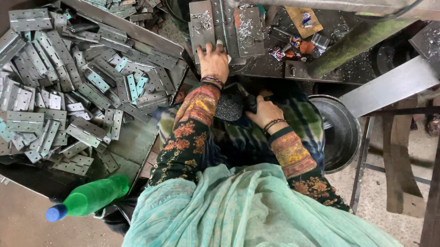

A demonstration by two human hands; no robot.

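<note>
My left hand [213, 61] presses flat on a grey metal hinge plate [202, 25] lying on the machine bed, fingers spread over its lower edge. My right hand [265, 111] rests lower, in my lap, its fingers curled around the edge of a dark container [232, 102] filled with small dark metal bits. Both wrists carry bangles, and the sleeves are dark with orange flowers. Whether the right hand pinches anything inside the container is hidden.
A big tray [141, 149] heaped with several grey metal hinges [52, 91] fills the left. A green bottle with a blue cap [88, 198] lies below it. A round metal basin [340, 132] sits right of my lap, with a metal frame [398, 156] beyond.
</note>
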